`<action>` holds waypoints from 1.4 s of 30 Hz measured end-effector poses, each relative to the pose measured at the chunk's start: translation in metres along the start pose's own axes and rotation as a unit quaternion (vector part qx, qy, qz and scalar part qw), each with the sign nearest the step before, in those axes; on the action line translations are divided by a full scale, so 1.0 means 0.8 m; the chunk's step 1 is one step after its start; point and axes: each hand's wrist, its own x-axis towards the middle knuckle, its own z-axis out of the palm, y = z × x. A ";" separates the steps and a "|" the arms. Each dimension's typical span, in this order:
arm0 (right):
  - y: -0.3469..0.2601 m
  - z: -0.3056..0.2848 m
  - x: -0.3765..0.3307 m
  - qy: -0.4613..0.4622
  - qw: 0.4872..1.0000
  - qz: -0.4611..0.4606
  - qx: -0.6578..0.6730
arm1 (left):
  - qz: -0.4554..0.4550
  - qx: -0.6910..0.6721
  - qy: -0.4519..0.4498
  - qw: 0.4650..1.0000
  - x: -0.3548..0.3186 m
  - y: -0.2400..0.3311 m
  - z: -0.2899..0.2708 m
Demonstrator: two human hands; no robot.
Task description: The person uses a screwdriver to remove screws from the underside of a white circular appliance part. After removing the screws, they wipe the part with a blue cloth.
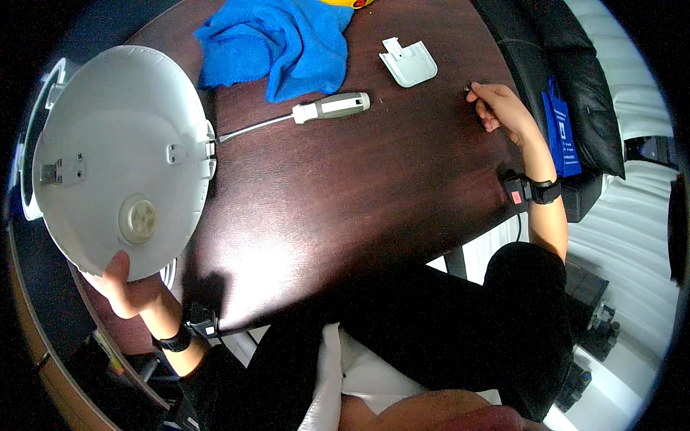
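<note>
left hand (126, 291) on white round lid (118, 158), right hand (503, 108) pinching screw (468, 88)

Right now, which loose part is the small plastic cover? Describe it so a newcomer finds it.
On the dark wooden table, look to the far edge, right of the crumpled blue cloth. The small plastic cover lies there beyond the screwdriver: a pale, flat, rounded-square piece with a tab, much smaller than the big round white lid.

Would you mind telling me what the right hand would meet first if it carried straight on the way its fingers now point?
The right hand points up and left across the table. Probably the small white plastic cover comes first, though depth is unclear.
</note>
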 end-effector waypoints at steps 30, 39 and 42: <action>-0.125 0.151 -0.019 -0.106 0.763 -0.543 -0.335 | -0.397 -0.435 0.002 0.809 0.055 0.052 0.005; -0.191 0.157 -0.070 -0.362 0.886 -0.286 0.051 | -0.397 -0.416 0.036 0.818 0.061 0.049 0.001; -0.209 0.176 -0.083 -0.414 0.864 -0.273 0.085 | -0.385 -0.407 0.009 0.828 0.060 0.042 0.002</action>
